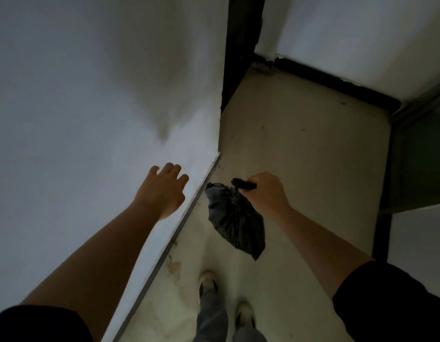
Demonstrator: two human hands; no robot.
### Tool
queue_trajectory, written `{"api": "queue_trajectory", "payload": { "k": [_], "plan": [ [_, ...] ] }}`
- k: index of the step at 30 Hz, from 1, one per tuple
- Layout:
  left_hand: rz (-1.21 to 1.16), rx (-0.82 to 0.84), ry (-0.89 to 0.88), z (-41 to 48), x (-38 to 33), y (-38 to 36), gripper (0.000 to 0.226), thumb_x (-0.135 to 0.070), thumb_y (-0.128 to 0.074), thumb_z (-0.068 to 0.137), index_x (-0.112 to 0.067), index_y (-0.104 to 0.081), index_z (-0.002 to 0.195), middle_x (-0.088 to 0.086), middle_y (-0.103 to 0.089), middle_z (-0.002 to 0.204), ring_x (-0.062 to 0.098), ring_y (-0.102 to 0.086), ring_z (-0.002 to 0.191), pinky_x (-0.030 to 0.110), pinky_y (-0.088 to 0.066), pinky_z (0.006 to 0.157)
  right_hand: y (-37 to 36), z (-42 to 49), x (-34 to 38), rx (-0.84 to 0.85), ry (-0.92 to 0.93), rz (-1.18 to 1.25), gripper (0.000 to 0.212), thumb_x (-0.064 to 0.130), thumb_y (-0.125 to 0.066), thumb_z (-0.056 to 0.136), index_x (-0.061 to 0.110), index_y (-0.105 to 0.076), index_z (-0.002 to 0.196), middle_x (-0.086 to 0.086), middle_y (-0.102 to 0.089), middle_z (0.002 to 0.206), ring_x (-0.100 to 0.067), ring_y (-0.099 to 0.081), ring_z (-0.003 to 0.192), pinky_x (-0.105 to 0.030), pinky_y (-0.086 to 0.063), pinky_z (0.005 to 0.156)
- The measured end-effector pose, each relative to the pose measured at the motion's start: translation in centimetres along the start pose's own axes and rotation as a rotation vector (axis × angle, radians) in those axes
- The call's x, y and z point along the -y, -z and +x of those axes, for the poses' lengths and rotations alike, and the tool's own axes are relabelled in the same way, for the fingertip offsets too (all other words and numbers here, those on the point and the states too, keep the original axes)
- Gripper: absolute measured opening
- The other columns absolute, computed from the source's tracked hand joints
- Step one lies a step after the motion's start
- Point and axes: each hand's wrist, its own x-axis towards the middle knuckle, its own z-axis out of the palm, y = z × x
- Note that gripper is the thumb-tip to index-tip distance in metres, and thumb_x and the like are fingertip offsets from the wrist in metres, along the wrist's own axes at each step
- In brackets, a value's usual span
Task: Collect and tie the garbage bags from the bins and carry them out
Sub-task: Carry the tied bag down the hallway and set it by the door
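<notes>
A small black garbage bag [235,219] hangs above the pale floor in the middle of the view. My right hand [264,193] grips its gathered top, fingers curled round the twisted plastic. My left hand [162,191] reaches forward in front of the white wall on the left, fingers loosely bent and holding nothing. Whether it touches the wall I cannot tell. No bins are in sight.
A white wall [90,107] fills the left side, ending at a corner with a dark door frame [236,58] beyond. Another white wall with a black skirting [337,82] runs at the back right. A dark metal frame [396,164] stands right. My feet [209,282] are on the stained floor.
</notes>
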Motion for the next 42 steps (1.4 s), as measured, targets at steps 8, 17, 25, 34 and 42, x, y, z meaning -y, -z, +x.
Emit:
{"api": "queue_trajectory", "payload": {
  "k": [8,17,25,34,42],
  "plan": [
    [0.256,-0.048,-0.12,8.0,2.6,-5.1,0.054,-0.038,-0.039,0.099,-0.014,-0.033,0.147,0.015,-0.014,0.16,0.029,-0.005,0.149,0.048,0.003,0.117,-5.8,8.1,-4.0,0.009,-0.067,-0.016,0.051,0.021,-0.056,0.094,0.016,-0.026,0.053,-0.004,-0.03,0.052,-0.016,-0.026,0.05,-0.028,-0.016,0.048],
    [0.515,-0.165,-0.091,11.1,3.4,-10.3,0.052,-0.032,-0.056,0.089,-0.009,-0.053,0.135,0.021,-0.035,0.15,0.035,-0.028,0.142,0.048,-0.002,0.117,-12.8,14.2,-7.7,0.034,-0.218,0.094,0.054,0.019,-0.058,0.095,0.022,-0.034,0.046,0.002,-0.035,0.044,-0.009,-0.029,0.04,-0.016,-0.032,0.039],
    [0.739,-0.171,-0.127,11.2,3.8,-11.5,0.061,-0.032,-0.036,0.098,0.002,-0.024,0.147,0.032,-0.011,0.154,0.045,-0.01,0.144,0.054,0.007,0.113,-18.9,17.5,-9.0,-0.007,-0.335,0.169,0.039,0.026,-0.056,0.096,-0.003,-0.072,0.076,-0.021,-0.07,0.074,-0.033,-0.069,0.069,-0.027,-0.045,0.056],
    [0.681,-0.145,-0.164,11.0,3.6,-10.9,0.058,-0.017,-0.013,0.095,0.008,-0.017,0.147,0.035,-0.004,0.153,0.048,-0.003,0.143,0.055,0.012,0.11,-22.0,18.3,-7.3,-0.098,-0.484,0.38,0.033,0.024,-0.058,0.095,-0.006,-0.074,0.09,-0.023,-0.07,0.082,-0.031,-0.066,0.074,-0.025,-0.041,0.064],
    [0.703,-0.215,-0.21,10.6,3.6,-11.7,0.069,-0.012,-0.002,0.084,0.004,-0.036,0.142,0.03,-0.025,0.151,0.044,-0.022,0.142,0.054,-0.001,0.114,-25.0,17.3,-7.4,0.155,-0.574,0.501,0.038,0.017,-0.064,0.091,0.002,-0.063,0.125,-0.016,-0.068,0.116,-0.026,-0.063,0.097,-0.023,-0.044,0.075]
  ]
}}
